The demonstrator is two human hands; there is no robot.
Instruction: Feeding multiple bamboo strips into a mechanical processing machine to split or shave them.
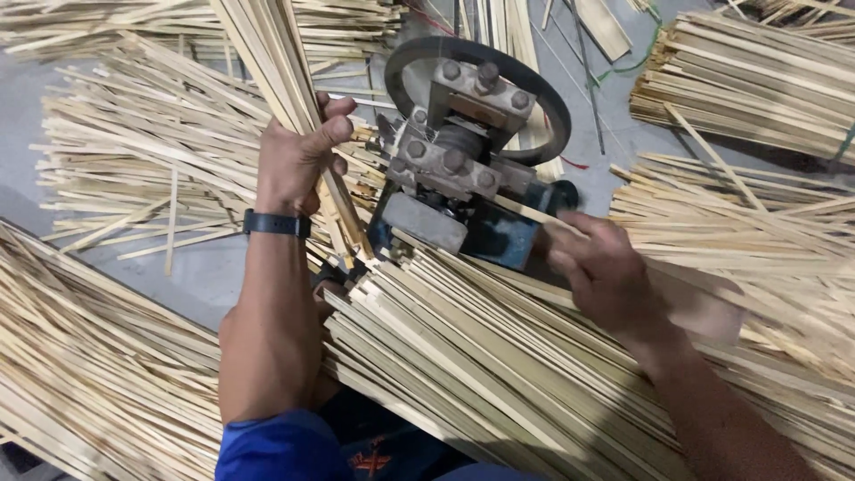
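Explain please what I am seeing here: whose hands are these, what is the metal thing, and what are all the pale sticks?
The picture comes from a camera on a person's head, looking down at their own two bare hands. The left hand, with a dark band at the wrist, grips a bundle of strips that stands tilted beside the machine. This is a small metal machine with bolts and a dark ring around it. The right hand is blurred; it rests on strips lying by the machine. More pale, thin strips lie in piles all around on the grey floor.
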